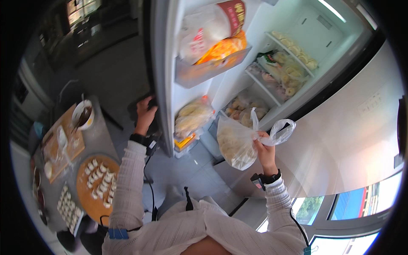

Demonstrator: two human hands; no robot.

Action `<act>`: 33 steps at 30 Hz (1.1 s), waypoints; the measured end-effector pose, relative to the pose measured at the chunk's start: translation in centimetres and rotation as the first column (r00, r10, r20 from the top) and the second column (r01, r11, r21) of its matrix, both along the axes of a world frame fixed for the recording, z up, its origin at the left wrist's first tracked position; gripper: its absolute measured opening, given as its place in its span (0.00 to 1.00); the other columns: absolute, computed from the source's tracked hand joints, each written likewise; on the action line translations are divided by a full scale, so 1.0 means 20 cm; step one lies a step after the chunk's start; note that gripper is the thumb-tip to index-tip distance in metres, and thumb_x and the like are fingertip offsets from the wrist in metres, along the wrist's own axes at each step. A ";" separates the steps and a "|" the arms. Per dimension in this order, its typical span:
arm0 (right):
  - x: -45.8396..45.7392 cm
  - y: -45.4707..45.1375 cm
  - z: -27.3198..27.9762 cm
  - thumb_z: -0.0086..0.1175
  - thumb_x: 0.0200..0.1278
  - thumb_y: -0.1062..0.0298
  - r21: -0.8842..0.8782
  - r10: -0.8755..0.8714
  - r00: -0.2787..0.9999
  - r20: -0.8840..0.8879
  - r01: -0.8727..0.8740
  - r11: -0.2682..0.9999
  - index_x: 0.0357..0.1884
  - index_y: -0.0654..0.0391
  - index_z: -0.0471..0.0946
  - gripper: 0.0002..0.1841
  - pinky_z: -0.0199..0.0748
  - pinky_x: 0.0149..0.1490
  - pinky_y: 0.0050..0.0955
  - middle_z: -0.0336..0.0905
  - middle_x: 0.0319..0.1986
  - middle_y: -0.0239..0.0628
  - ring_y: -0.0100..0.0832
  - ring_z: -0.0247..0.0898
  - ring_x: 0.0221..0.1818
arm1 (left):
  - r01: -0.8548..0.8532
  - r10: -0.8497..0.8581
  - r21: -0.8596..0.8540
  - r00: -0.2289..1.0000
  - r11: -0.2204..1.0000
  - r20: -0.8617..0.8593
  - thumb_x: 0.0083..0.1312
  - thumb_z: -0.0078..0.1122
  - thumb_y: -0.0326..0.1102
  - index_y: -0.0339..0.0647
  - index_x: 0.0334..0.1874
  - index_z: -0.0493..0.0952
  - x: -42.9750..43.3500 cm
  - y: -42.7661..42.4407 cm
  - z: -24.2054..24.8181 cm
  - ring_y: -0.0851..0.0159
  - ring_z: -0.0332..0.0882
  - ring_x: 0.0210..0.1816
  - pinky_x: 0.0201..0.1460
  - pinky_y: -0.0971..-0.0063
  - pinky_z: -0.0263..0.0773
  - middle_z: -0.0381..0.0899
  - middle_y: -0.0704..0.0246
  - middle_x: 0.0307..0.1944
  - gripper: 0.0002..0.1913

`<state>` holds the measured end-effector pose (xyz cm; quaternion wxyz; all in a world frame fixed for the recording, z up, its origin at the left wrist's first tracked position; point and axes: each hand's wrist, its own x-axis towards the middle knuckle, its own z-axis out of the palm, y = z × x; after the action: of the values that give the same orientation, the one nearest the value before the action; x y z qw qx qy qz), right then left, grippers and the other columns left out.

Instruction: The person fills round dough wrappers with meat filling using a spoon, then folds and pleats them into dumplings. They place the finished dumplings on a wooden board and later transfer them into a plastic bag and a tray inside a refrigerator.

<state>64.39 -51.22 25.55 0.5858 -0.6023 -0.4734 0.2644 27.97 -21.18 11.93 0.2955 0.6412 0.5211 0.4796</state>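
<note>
My right hand grips the knotted top of a clear plastic bag, with loops of plastic hanging past my fingers. Pale food pieces fill the bag, too blurred to name. It hangs in front of the open freezer compartment. My left hand is at the outer side of the open freezer door, fingers bent beside its edge; whether it grips the door cannot be seen. Bagged food sits low in the door, and a clear door bin above holds a white bag and an orange packet.
Inside, a shelf carries a row of dumplings; bagged food lies beneath. At left, a table holds a round wooden board of dumplings, a dumpling tray, a cutting board and a white bowl.
</note>
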 end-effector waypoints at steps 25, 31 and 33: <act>-1.67 -0.84 -0.14 0.68 0.54 0.78 -0.066 0.994 0.000 -0.105 -0.998 -0.007 0.44 0.57 0.73 0.18 0.61 0.31 0.16 0.74 0.25 0.22 0.13 0.64 0.27 | -0.035 0.055 0.147 0.989 0.989 -0.138 0.58 0.71 0.40 0.45 0.38 0.77 -0.73 -2.99 0.53 0.59 0.68 0.51 0.58 0.63 0.54 0.72 0.69 0.44 0.13; -2.52 -1.32 -0.14 0.69 0.52 0.77 -0.091 0.939 -0.333 0.091 -0.941 -0.325 0.47 0.57 0.74 0.20 0.64 0.30 0.20 0.72 0.21 0.27 0.18 0.65 0.23 | -0.113 0.104 -0.028 0.971 0.993 -0.216 0.61 0.69 0.35 0.45 0.34 0.78 -1.42 -3.71 0.57 0.62 0.70 0.46 0.63 0.60 0.53 0.73 0.73 0.35 0.07; -2.78 -1.48 -0.15 0.68 0.52 0.76 -0.123 0.908 -0.405 0.111 -0.912 -0.392 0.47 0.57 0.74 0.20 0.67 0.31 0.22 0.73 0.21 0.29 0.20 0.66 0.24 | -0.184 0.172 -0.039 0.962 0.982 -0.212 0.62 0.68 0.32 0.45 0.32 0.78 -1.63 -3.92 0.58 0.62 0.71 0.43 0.66 0.58 0.51 0.73 0.74 0.33 0.06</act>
<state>8.70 -80.89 22.63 0.0676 0.0522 -0.8120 0.5774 -4.71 -99.57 23.59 0.2135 0.6295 0.6184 0.4191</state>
